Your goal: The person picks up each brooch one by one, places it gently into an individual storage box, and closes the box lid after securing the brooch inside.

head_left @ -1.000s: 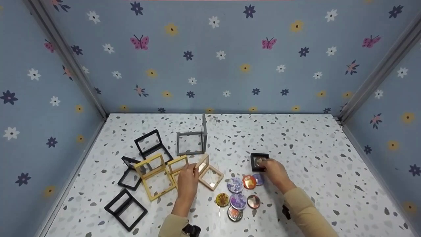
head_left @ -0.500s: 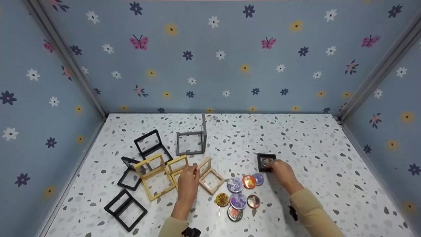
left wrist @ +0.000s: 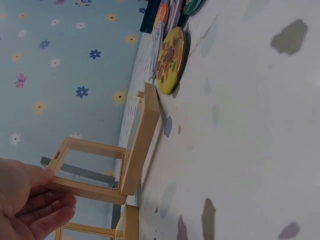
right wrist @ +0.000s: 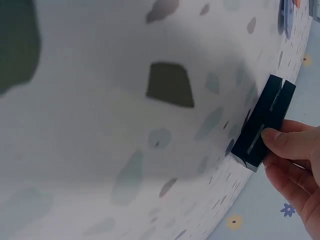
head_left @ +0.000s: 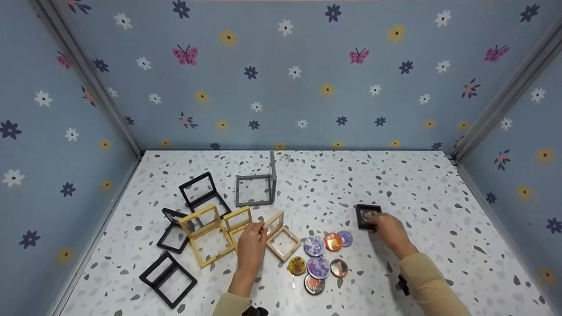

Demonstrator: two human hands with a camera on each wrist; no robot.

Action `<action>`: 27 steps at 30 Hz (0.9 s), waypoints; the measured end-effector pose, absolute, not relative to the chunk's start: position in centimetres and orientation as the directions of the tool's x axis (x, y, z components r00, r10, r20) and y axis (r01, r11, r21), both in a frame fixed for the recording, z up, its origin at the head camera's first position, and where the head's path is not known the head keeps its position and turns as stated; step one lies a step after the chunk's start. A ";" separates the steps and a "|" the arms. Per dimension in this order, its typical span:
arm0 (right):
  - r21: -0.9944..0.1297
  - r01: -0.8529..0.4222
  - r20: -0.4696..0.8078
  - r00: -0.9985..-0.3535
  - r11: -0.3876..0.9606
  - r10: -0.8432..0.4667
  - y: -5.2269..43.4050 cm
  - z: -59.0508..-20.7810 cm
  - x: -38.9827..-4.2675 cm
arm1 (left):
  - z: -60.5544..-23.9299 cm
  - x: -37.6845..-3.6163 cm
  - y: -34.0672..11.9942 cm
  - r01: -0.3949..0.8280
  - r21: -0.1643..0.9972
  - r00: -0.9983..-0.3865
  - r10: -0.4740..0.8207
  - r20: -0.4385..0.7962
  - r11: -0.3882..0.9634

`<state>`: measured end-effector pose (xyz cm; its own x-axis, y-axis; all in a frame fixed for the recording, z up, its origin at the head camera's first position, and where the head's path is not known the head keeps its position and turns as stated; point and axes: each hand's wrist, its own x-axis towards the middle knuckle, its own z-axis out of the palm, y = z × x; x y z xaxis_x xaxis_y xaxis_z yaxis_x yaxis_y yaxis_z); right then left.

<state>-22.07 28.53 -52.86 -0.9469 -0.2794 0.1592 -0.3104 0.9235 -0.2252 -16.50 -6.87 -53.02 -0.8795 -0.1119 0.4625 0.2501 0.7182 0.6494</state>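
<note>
At lower right, the right hand (head_left: 390,231), grip closed on the black case (right wrist: 260,119), has moved it rightward, apparently setting it apart. The left hand (head_left: 251,248) pinches the tan case (left wrist: 138,150).

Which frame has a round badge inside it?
The small black frame in the right hand: a badge shows inside, none in the other frames.

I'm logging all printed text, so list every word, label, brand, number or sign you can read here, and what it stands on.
None can be read.
Orange badge: pale marks near the top, perhaps lettering, too small to read.
Other badges: any text too small to read.
Black case, beige frame: no lettering seen.
Wall: floral pattern, no words seen.
</note>
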 end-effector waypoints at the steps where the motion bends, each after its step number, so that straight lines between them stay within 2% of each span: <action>1: -0.227 -0.305 0.155 -0.949 0.925 -0.275 28.8 -52.9 -22.0 | -53.0 -16.5 -6.9 0.250 0.649 -0.880 -0.112 0.462 0.718; 7: -0.264 -0.255 0.108 -0.966 0.930 -0.234 29.9 -52.5 -21.9 | -53.0 -16.3 -6.9 0.236 0.651 -0.881 -0.124 0.456 0.722; 14: -0.198 -0.256 0.091 -0.966 0.946 -0.243 31.4 -52.2 -22.0 | -52.9 -16.2 -6.9 0.239 0.657 -0.881 -0.125 0.456 0.715; 27: -0.192 -0.238 0.082 -0.971 0.952 -0.227 33.8 -52.0 -22.0 | -53.1 -16.1 -6.9 0.229 0.673 -0.896 -0.116 0.428 0.704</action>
